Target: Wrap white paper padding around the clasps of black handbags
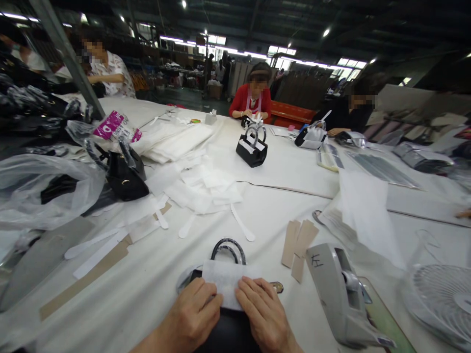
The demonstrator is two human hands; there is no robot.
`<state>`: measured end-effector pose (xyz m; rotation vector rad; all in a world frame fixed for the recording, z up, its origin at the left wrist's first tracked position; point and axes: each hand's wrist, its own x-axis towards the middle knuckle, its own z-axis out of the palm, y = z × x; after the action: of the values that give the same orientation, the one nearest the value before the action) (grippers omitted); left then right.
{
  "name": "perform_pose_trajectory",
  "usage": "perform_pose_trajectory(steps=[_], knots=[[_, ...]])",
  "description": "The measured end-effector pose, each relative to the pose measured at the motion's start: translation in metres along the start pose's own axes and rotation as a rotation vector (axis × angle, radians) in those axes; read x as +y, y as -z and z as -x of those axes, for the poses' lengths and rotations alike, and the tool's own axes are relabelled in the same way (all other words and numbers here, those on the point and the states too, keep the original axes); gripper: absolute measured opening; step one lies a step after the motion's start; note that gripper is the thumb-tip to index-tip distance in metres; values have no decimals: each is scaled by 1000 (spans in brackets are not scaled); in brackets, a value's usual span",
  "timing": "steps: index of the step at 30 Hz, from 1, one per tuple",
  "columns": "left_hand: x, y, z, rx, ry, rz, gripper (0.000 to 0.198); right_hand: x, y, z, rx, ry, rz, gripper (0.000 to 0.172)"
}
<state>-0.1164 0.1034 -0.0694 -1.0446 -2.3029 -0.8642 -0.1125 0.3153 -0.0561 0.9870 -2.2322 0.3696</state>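
Observation:
A black handbag stands upright at the table's near edge, its twin handles wrapped in clear film. Across its top lies a white wrapping sheet. My left hand is closed at the sheet's left lower edge, thumb and fingers pinched together. On the other side, my right hand grips the sheet's right part against the bag, its fingers bent over it and the thumb hidden. A gold-edged piece sticks out just beyond my right fingertips.
Right of the bag are a grey tape dispenser, cardboard strips and a white fan. White sheets and serrated white strips lie ahead. Another black handbag stands left. Across the table, co-workers handle bags near a wrapped handbag.

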Motion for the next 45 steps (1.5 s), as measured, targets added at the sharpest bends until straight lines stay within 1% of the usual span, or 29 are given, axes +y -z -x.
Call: perform_pose_trajectory(steps=[2,5,8,11,13,15,18,23,26,29,31,32,34,36,38,40,42,43,45], knots=[[1,0,-1,-7,-7,-8,17,-1,-1,-1,-3,-13,-8,30],[1,-1,-2,-58,-2,-35,20,-3,-3,-4,-19,-27,-12,31],[2,0,-4,-107,-4,-88,23,-4,-2,-7,-62,-31,-16,33],[3,3,-5,-214,-36,-156,33,-4,0,-7,-112,-34,-5,35],[4,3,-6,-300,-50,-193,35,-4,1,-6,-131,-40,-5,36],[5,3,-8,-373,-38,-223,35,-4,1,-5,-155,-48,-17,36],[6,1,-12,-437,-5,-249,38,-5,1,-4,-199,-50,-21,37],[6,-7,-9,-530,3,-193,40,-11,-6,3,-222,-62,11,39],[6,-11,-5,-583,4,-162,34,-15,-10,10,-227,-95,-20,36],[7,-10,-7,-624,36,-133,30,-17,-10,15,-322,-87,-22,32],[7,-4,-12,-662,72,-101,31,-20,-10,17,-392,-48,28,35],[7,0,-15,-681,89,-77,31,-21,-10,19,-396,-29,60,36],[7,7,-19,-693,118,-22,31,-26,-12,22,-338,0,121,36],[8,12,-20,-667,141,13,34,-30,-13,24,-238,-6,159,37],[10,15,-19,-634,149,18,39,-32,-11,25,-203,-18,153,41],[12,16,-21,-627,146,-1,42,-29,-4,22,-200,1,72,44],[16,16,-27,-658,146,-22,42,-24,6,16,-181,-1,-57,43],[17,16,-31,-681,146,-40,43,-20,11,13,-149,-39,-110,41],[20,14,-40,-719,151,-96,50,-14,17,8,-88,-204,-150,34]])
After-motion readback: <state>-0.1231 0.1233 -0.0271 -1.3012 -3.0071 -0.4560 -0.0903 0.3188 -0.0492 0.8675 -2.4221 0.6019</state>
